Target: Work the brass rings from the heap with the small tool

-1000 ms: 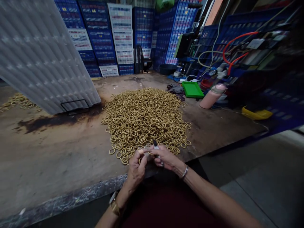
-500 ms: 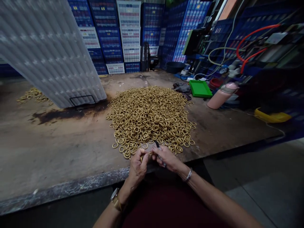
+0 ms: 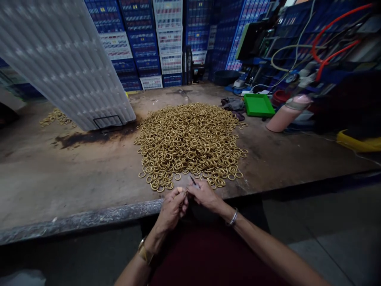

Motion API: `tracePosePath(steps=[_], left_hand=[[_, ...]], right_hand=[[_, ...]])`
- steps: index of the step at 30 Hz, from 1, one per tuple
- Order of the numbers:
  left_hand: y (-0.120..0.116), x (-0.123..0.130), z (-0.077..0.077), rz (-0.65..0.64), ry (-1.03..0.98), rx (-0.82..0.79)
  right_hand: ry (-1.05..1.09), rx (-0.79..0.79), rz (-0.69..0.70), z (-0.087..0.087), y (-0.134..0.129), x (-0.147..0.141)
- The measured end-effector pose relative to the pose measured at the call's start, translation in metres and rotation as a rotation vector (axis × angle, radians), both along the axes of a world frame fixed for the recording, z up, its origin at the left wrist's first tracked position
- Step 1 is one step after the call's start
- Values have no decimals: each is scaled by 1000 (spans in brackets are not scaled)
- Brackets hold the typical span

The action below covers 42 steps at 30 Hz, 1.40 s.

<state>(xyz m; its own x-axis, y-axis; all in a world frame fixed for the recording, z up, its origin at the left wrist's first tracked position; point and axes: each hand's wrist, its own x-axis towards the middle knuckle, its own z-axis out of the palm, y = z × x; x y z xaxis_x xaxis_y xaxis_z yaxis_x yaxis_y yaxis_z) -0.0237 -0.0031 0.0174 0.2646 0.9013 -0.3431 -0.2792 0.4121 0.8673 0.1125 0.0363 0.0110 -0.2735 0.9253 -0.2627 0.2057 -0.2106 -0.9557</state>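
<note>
A broad heap of brass-coloured rings [image 3: 190,139] lies on the worktable, its near edge just beyond my hands. My left hand [image 3: 172,208] is closed, thumb against fingers, around a brass ring that is mostly hidden by them. Close against it, my right hand [image 3: 207,196] grips a slim knife-like tool [image 3: 193,181] with a dark, pointed end; its exact kind is unclear. The tool's tip points up and away from me, towards the heap. Both hands meet over the table's front edge.
A leaning stack of white ribbed panels [image 3: 77,71] stands on the worktable [image 3: 89,178] at left, with more rings behind. At right are a green tray [image 3: 258,105], a pink cylinder [image 3: 288,113] and a machine with orange hoses [image 3: 320,43]. Stacked crates [image 3: 169,39] line the back.
The view has shifted slightly. My left fingers have closed further over the ring, and my right hand has turned, so the tool shows at a different slant beside them.
</note>
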Motion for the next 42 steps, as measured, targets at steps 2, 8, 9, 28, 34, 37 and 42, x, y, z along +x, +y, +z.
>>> tracePosePath(steps=[2,8,9,28,34,37,42], left_hand=[[-4,4,1,47,-47,-15],[-13,14,3,175,15,35],[-13,15,3,181,46,49],[-34,16,20,166,-89,8],[-27,3,7,315,-241,-69],[-25,1,2,319,-335,-98],[-19,-3,-5,293,-491,-213]], right_hand=[[-17,12,-17,-4,-1,4],[-356,422,168,-8,-12,17],[-388,465,224,-8,-15,18],[-732,563,270,-9,8,6],[-909,577,211,-2,27,-21],[-982,574,212,-2,31,-32],[-962,547,174,-3,34,-37]])
